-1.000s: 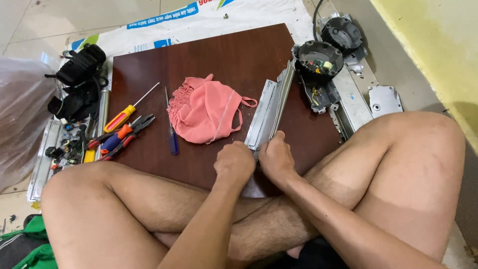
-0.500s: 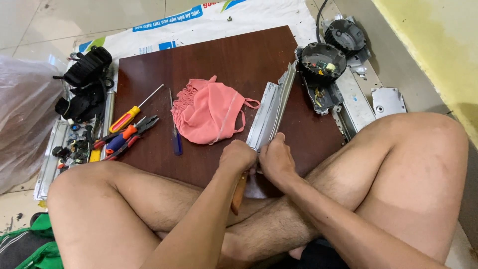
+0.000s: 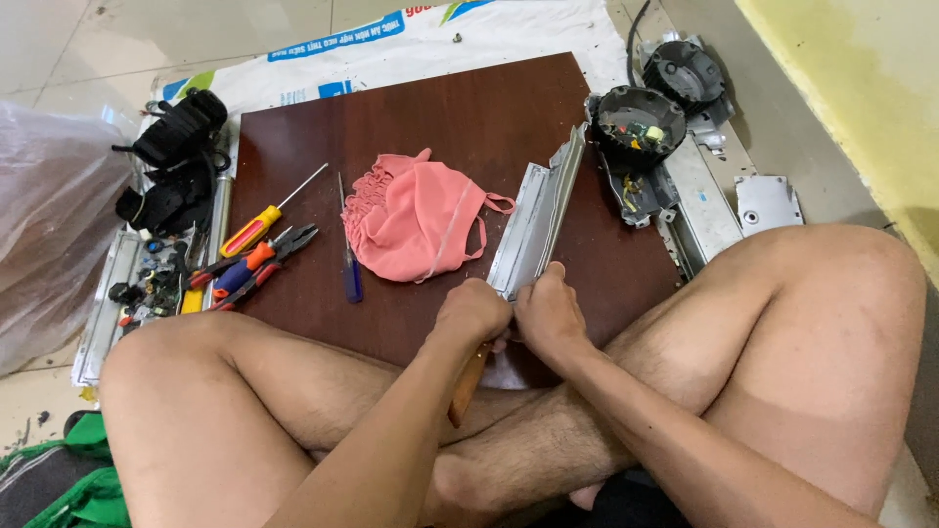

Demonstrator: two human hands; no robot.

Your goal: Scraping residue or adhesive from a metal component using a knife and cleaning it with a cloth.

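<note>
Bare hands: two, the left hand (image 3: 472, 311) and the right hand (image 3: 550, 315)
Long grey metal channel pieces on the dark brown wooden board (image 3: 469, 117): one (image 3: 538, 220)
Wooden-handled tools in the left hand: one (image 3: 468, 383)
Pink fabric face masks: one (image 3: 416, 217)
Screwdrivers: two, a yellow-and-red handled one (image 3: 256, 225) and a slim blue-handled one (image 3: 350, 264)
Pliers with red-and-blue handles: one pair (image 3: 249, 272)
Round black housings: two, (image 3: 641, 127) and (image 3: 688, 70)
Flat grey metal plates by the right knee: one (image 3: 768, 202)

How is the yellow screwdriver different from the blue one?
The yellow screwdriver has a thick yellow and red handle; the blue screwdriver is slimmer with a dark blue handle. The yellow screwdriver lies slanted with its tip toward the upper right; the blue screwdriver lies almost straight up and down beside the pink cloth. Both rest untouched on the brown board.
</note>
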